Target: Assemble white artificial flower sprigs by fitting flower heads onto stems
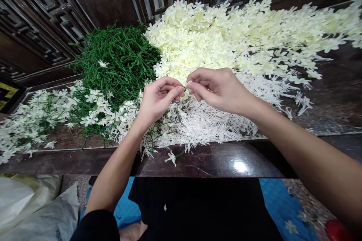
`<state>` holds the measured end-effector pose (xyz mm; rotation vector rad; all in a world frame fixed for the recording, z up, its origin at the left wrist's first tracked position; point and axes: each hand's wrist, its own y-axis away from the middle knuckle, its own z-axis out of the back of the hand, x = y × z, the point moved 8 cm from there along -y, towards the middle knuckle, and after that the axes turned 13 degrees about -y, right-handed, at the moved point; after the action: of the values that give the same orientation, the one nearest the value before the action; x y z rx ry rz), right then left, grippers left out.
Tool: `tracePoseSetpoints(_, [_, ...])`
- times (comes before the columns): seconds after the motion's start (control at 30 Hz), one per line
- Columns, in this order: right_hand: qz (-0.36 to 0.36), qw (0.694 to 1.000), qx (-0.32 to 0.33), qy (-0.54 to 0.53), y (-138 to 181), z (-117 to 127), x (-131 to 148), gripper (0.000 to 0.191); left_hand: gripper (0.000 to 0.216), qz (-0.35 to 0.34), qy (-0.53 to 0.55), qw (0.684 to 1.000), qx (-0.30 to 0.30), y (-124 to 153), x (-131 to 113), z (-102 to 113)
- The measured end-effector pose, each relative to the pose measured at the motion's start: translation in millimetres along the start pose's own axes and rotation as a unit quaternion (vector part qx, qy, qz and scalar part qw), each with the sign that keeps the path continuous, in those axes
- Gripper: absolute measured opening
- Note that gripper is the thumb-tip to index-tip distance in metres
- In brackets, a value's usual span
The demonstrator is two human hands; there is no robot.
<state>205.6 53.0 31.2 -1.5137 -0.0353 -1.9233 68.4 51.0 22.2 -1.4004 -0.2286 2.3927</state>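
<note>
Black clothing (203, 207) filled six o'clock, against a dark wooden bench (215, 160). There, pale flowers (203, 41) were heaped at one o'clock, green stalks (118, 56) at ten, white bristles (206, 124) at five. Over these, the left hand (160, 96) and right hand (217, 86) met mid-view, each closed in a thumb-and-forefinger pinch. One loose flower (171, 157) lay near six. Both pinches gripped a green stem (185, 89), between two and three o'clock from the left hand, nine from the right, about equally near; fingers hid its long axis.
</note>
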Motion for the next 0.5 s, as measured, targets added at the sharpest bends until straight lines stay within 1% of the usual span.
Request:
tracePoseSetpoints(0.13, [0.013,1.000,0.001,0.005,-0.2,-1.5,0.6,0.010,0.006,0.004,-0.002,1.000,-0.004,0.4,4.1,1.1])
tracePoseSetpoints(0.27, [0.012,1.000,-0.004,0.008,0.3,-2.6,0.0,0.011,0.021,0.006,-0.041,0.999,-0.001,1.7,6.6,0.7])
tracePoseSetpoints(0.33, [0.006,1.000,-0.011,0.007,0.5,-2.5,-1.3,0.011,0.025,0.003,-0.068,0.998,-0.006,2.5,4.4,0.9])
tracePoseSetpoints(0.4, [0.002,1.000,-0.019,0.007,0.4,-1.8,-2.5,0.010,0.022,-0.006,-0.091,0.996,-0.006,3.3,0.7,0.1])
tracePoseSetpoints(0.5, [-0.008,0.999,-0.037,0.002,0.0,1.3,-3.8,0.009,0.013,-0.026,-0.099,0.995,0.000,4.1,-4.3,-1.9])
